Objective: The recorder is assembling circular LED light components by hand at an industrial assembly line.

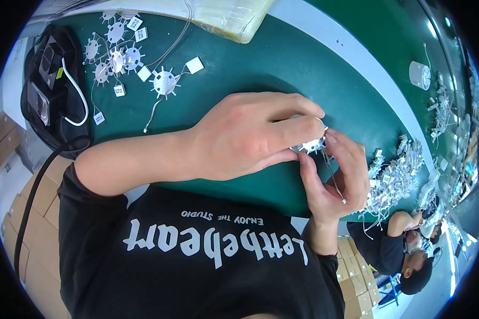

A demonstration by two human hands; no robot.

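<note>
Between my two hands is a white disc with small prongs around its rim (312, 145), mostly covered by my fingers. My left hand (245, 135) reaches over it from the left, fingers and thumb closed on it. From the right, my right hand (339, 178) pinches the disc's edge with thumb and fingertips. Thin wires (331, 173) run down from the disc past the right fingers to a small connector. On the green table (223, 69), farther left, lies a similar disc (165, 82) with a wire and a white square piece (195, 65).
Several more pronged discs (116, 58) lie at the far left. Beside them is a black case (53, 90) with a white cable. A big pile of wired white parts (396, 181) sits at right. A wrapped package (234, 21) lies at the back. Another person (394, 242) works at lower right.
</note>
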